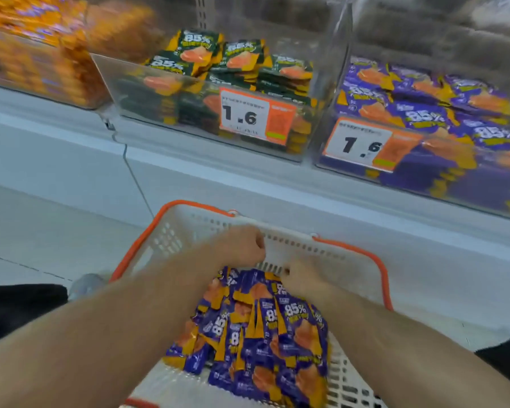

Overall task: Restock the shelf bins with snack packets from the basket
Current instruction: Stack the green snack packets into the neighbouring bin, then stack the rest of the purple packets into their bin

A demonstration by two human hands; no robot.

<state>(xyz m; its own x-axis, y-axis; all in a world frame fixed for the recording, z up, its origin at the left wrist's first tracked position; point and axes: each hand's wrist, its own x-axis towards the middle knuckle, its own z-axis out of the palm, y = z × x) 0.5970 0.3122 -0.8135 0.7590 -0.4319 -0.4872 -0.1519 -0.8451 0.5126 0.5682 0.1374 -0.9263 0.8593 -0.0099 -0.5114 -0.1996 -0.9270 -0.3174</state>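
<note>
- Both my hands are down in the basket [189, 228], over its far end at 12 o'clock, above the heap of purple packets [265, 328].
- Left hand [242, 245]: fingers curled under, knuckles up, close to the basket's far wall. Blurred, and the palm side is hidden, so I cannot tell if it has a packet or is just clenched.
- Right hand [302, 276]: also curled, sitting on the top edge of the heap. It looks like it is gathering packets, but the grip itself is hidden, so I cannot tell.
- The heap fills the basket's middle and near end toward 6 o'clock. Plenty is left, so my read is that restocking is early or midway.
- The basket sits on the floor right in front of the shelf base, orange handles folded down to the sides. That keeps the top open and makes for a short lift up to the bins.
- The target is the purple bin [424, 148] at 1 o'clock, holding the same purple packs, already fairly full, with a 1.6 price tag [362, 145] on its front.
- The green bin [206, 113] is at 12 o'clock and the orange bin [42, 63] at 11 o'clock. They hold different flavours, so nothing from this basket goes there.
- The bins are clear with low front walls tilted toward me, so packets can drop in from above.
- Risk: the packs are slick, so a big handful may shed some on the way up.
</note>
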